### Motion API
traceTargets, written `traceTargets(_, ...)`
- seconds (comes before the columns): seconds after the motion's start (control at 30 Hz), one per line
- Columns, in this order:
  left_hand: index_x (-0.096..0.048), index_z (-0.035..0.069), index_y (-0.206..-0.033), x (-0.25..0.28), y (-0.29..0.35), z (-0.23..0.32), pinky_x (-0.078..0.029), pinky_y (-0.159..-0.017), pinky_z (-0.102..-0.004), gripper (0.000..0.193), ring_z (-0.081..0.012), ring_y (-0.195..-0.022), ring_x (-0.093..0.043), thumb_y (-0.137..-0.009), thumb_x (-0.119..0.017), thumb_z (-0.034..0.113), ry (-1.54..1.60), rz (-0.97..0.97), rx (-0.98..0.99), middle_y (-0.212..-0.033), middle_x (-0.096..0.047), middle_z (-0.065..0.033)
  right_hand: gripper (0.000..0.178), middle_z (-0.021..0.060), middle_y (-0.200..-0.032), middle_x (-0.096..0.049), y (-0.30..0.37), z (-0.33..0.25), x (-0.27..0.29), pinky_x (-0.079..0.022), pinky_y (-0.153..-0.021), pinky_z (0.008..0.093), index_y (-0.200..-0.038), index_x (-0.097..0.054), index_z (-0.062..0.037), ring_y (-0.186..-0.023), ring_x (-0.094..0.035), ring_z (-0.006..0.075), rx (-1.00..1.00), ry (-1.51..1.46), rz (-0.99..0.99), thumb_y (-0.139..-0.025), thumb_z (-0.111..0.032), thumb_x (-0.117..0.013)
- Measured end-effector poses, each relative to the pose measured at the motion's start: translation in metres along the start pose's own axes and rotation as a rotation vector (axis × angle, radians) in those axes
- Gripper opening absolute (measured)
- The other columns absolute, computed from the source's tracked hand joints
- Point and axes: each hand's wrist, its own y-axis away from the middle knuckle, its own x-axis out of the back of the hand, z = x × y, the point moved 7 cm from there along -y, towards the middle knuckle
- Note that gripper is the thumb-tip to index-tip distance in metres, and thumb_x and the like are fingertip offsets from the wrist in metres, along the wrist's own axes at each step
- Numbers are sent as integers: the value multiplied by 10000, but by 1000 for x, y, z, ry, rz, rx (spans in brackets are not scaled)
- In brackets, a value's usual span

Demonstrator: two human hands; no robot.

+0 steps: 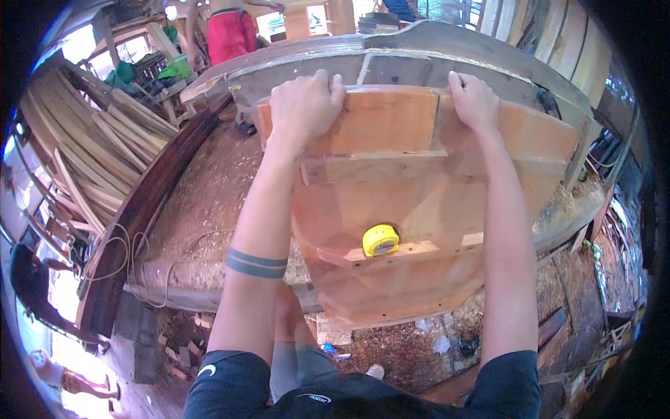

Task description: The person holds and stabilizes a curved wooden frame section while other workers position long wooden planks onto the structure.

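Observation:
A broad reddish-brown wooden panel (pixel 391 188) with crosswise battens stands upright in front of me, its top edge slightly curved. Over the left part of that edge my left hand (pixel 307 103) is closed, knuckles up. Farther right, my right hand (pixel 475 103) grips the same edge, its thumb side uppermost and its other fingers mostly hidden behind the wood. Between my forearms, a yellow tape measure (pixel 380 240) rests on the panel's lower batten, touched by neither hand.
Behind the panel runs a long grey curved wooden structure (pixel 314 63). Long planks (pixel 91 146) are stacked at left, beside a dark beam (pixel 150 209) and a loose cord (pixel 132 262). A person in red shorts (pixel 231 35) stands at the back; another person (pixel 73 377) is lower left.

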Motion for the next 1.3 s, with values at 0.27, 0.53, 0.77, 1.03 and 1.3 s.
traceTargets(0.27, -653, 61, -769, 3, 2, -2, -514, -626, -512, 404, -388, -661, -659, -930, -458, 376, 33, -49, 19, -684, -657, -201, 454, 209, -919, -673, 1, -3, 6, -466, -812, 510, -881, -678, -85, -920, -620, 437, 15, -2, -9, -941, -439, -401)
traceTargets(0.53, -662, 57, -743, 2, 1, -4, -512, -622, -495, 404, -386, -646, -654, -926, -467, 360, 85, -40, 31, -675, -655, -201, 454, 226, -935, -663, 0, -2, 4, -461, -820, 514, -889, -676, -83, -924, -613, 446, 22, -22, -36, -939, -443, -403)
traceTargets(0.77, -683, 46, -729, 0, 0, -5, -528, -640, -479, 418, -363, -639, -670, -902, -489, 372, 64, -18, 44, -674, -667, -197, 452, 235, -954, -661, -3, 1, -2, -462, -825, 516, -934, -694, -95, -946, -610, 446, 19, -7, 2, -942, -443, -405)
traceTargets(1.03, -683, 43, -744, -7, -3, -8, -523, -659, -476, 417, -370, -672, -671, -910, -481, 368, 86, -61, 57, -691, -670, -200, 460, 240, -931, -661, -5, -3, -4, -467, -806, 524, -896, -687, -72, -924, -611, 454, 38, -1, 10, -951, -427, -399)
traceTargets(1.3, -663, 55, -774, -13, -6, -10, -506, -670, -502, 405, -388, -703, -658, -925, -461, 372, 69, -77, 59, -717, -664, -204, 446, 235, -921, -662, -8, -3, -11, -465, -801, 529, -881, -680, -72, -918, -609, 456, 49, -20, 31, -947, -419, -407)
